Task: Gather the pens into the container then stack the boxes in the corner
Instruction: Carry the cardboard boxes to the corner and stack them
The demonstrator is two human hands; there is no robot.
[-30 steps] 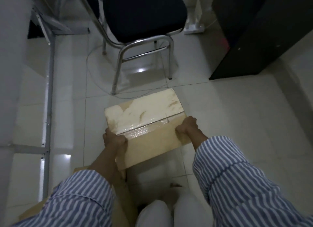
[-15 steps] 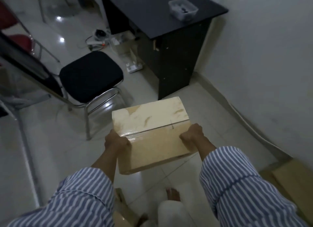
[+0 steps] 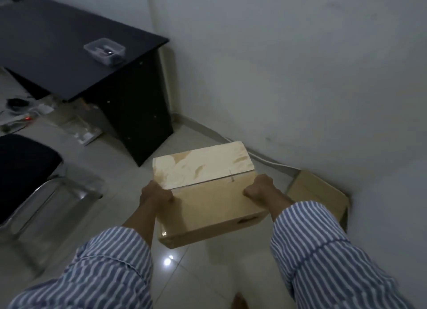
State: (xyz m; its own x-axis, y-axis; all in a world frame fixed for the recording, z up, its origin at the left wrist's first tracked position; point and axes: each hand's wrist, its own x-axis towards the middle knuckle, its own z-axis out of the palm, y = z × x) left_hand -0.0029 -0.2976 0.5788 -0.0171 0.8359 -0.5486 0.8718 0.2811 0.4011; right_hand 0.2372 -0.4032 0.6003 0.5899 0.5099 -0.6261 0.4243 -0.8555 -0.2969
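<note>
Both hands grip one brown cardboard box [image 3: 208, 198] carried above the pale tiled floor [image 3: 111, 188]: the left hand [image 3: 156, 194] closes over its left edge, the right hand [image 3: 260, 188] over its right edge, striped blue-and-white sleeves [image 3: 323, 251] behind them. Taking the held box as landmark, the grey wall [image 3: 300, 66] rises beyond and to its right. A black desk [image 3: 69, 45] stands up-left of it, a black-cushioned metal chair [image 3: 20, 170] to its left. A second brown cardboard box [image 3: 321, 193] sits on the floor just right of it, against the wall. Far up-left, on the desk, rests a clear plastic container [image 3: 104, 51] with dark items inside, too blurred to identify
</note>
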